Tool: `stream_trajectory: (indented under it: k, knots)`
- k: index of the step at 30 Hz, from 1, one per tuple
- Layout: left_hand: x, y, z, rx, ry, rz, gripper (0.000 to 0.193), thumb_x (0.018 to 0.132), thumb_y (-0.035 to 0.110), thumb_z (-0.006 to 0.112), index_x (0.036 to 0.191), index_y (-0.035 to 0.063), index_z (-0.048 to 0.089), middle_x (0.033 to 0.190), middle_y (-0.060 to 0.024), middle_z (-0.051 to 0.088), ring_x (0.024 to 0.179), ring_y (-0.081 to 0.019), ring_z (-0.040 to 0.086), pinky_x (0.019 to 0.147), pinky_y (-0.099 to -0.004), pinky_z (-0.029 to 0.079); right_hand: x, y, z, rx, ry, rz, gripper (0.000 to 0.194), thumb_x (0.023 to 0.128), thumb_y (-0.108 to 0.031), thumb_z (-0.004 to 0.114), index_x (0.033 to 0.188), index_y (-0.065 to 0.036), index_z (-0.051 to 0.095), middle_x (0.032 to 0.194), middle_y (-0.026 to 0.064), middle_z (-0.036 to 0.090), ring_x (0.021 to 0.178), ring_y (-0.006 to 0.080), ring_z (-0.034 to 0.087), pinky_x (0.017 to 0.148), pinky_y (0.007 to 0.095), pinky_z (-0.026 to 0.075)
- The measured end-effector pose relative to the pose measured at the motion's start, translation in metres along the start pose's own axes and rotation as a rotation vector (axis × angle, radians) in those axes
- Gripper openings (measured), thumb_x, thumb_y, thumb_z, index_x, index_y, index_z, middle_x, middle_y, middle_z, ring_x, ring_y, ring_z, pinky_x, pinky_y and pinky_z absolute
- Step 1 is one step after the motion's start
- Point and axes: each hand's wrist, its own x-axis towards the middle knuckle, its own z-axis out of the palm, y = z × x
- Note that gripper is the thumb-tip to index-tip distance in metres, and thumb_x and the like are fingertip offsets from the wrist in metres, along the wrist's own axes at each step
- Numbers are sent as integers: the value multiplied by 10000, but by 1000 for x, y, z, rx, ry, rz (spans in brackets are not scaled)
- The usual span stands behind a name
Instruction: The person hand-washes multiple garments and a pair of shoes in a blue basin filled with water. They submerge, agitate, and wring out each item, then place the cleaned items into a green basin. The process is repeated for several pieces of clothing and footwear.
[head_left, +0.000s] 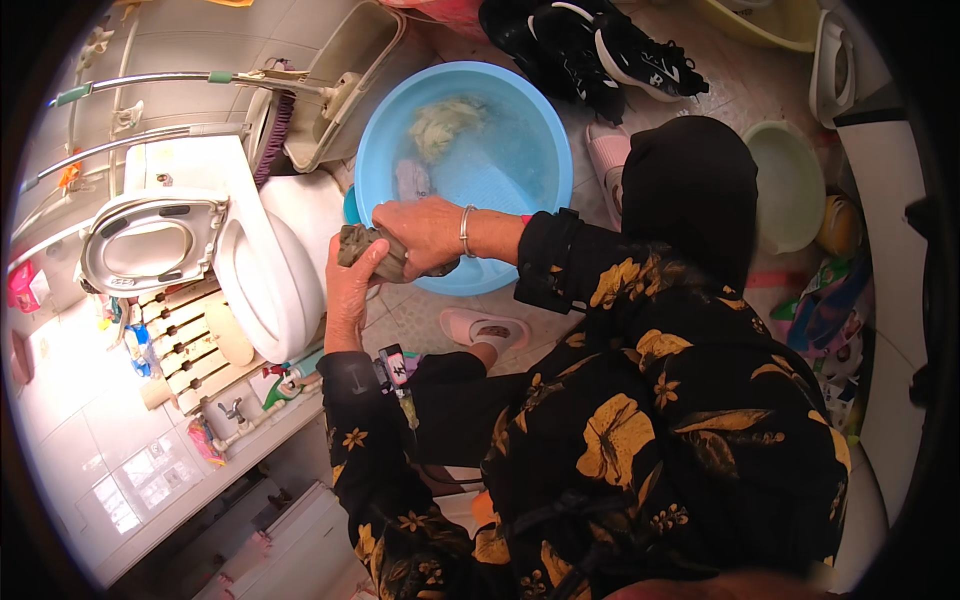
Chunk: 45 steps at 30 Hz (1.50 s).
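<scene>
A wet grey-brown cloth (386, 264) is bunched and twisted between my two hands, over the near left rim of a light blue plastic basin (553, 124). My left hand (349, 289) grips its left end, thumb across the top. Wrapped over the cloth's other part is my right hand (421, 234), with a silver bangle (464, 231) at the wrist. Cloudy water fills the basin. A pale yellow-green cloth (444, 129) and a smaller greyish cloth (412, 180) lie in it, beside a ridged washboard area (491, 187).
A white toilet (300, 292) stands left of the basin, with mop poles (157, 81) above it. Black shoes (645, 64) sit at the basin's far right. My feet wear pink slippers (454, 326). A pale green basin (787, 187) is at right; a metal tap (231, 410) is lower left.
</scene>
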Motion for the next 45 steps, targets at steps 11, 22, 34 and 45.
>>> stream_trajectory:
  k: [11,22,34,45]
  knots:
    - [-15,-13,8,-25,375,576,397,808,104,799,1125,56,565,1035,-42,599,947,-112,569,841,-287,483,-16,7,12,1754,-65,412,702,921,-615,539,1453,-192,361,1424,130,416,1303,322,441,900,670,438]
    - [15,-45,-12,-877,111,145,281,918,262,675,1072,44,587,1012,-42,620,921,-143,609,801,-311,510,42,-57,6,21,613,-18,217,714,-282,712,798,-92,652,792,120,611,735,327,620,639,431,491]
    - [45,-65,-20,-843,-395,180,224,953,173,546,1121,38,607,1090,-27,631,956,-113,606,813,-272,502,63,-83,-14,-310,113,-639,102,759,-184,668,751,-96,618,754,81,595,639,321,602,539,401,482]
    - [47,-85,33,-464,-448,493,227,967,172,529,1165,79,592,1125,-62,628,997,-138,617,846,-271,515,64,-73,-29,-290,-238,-803,93,802,-108,666,824,-23,637,752,123,548,629,314,572,525,396,449]
